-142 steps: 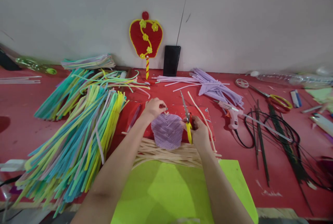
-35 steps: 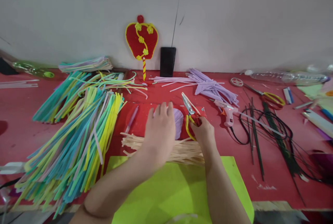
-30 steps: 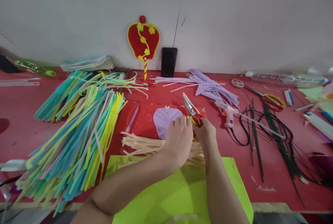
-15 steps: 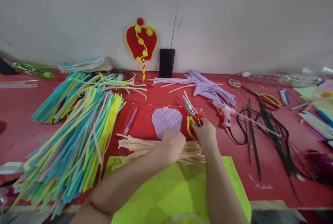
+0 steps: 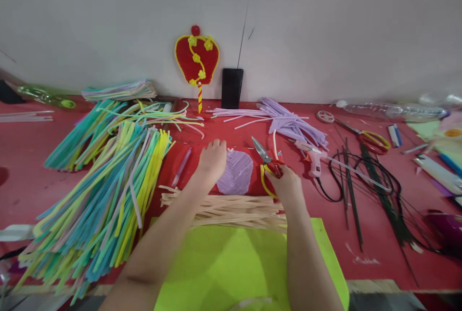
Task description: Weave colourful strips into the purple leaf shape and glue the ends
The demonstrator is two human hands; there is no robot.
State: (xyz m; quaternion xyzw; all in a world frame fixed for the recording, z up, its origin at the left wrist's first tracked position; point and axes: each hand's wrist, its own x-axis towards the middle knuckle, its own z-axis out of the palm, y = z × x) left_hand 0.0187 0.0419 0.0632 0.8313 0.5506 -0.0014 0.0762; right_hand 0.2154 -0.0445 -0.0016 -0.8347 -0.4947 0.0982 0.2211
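Note:
A purple heart-shaped woven piece [image 5: 238,173] lies on a red sheet [image 5: 191,166] in the middle of the table. My left hand [image 5: 212,161] rests on its left edge with the fingers curled down over it. My right hand [image 5: 285,183] grips yellow-handled scissors [image 5: 267,162], blades slightly apart and pointing up and left, just right of the purple piece. A cream strip [image 5: 274,138] curves up beside the blades. A bundle of cream strips [image 5: 231,207] lies just in front of both hands.
Big pile of coloured strips [image 5: 104,190] at left, purple strips [image 5: 288,121] at back, a glue gun [image 5: 313,157], black wires [image 5: 375,181] and second scissors [image 5: 371,137] at right. A lime sheet [image 5: 238,267] at the near edge. A red fan [image 5: 197,58] and phone [image 5: 231,87] lean on the wall.
My left hand moved from the lower right of the purple piece across to its upper left edge. The scissors stayed in my right hand, and a cream strip now stands by the blades.

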